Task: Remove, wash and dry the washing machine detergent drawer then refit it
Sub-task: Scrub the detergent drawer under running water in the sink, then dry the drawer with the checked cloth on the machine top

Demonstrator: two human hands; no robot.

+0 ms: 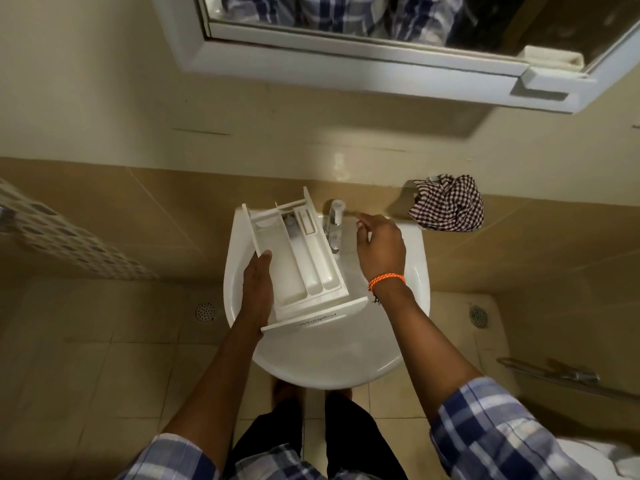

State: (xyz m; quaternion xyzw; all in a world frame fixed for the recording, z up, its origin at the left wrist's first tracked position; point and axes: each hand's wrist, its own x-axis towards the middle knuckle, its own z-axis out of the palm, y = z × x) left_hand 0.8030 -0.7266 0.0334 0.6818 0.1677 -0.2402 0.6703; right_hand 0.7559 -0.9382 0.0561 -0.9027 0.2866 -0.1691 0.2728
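Fingers of my left hand [257,285] curl under the long side wall of the detergent drawer [300,261], thumb up along its edge, so that hand carries it. My right hand [380,249] grasps nothing; its fingers are bent loosely and reach toward the back of the tap [334,226], not yet on it as far as I can tell.

The drawer hangs over the basin [412,268], compartments facing up, its front panel toward me and its far end tilted up near the wall just left of the tap. So the drawer is out of the machine and I judge this to be the start of the wash: water has to come on next. That calls for my right hand to find the tap lever and open it while my left steadies the drawer and brings a compartment under the spout.

A checked cloth [446,204] lies bunched against the wall to the right of the basin, handy for drying later.

Hard to make out: whether any water already runs, since the spout end is blurred; residue inside the compartments; and the lettering on the front panel. My left fingertips are hidden beneath the drawer. No washing machine shows anywhere.
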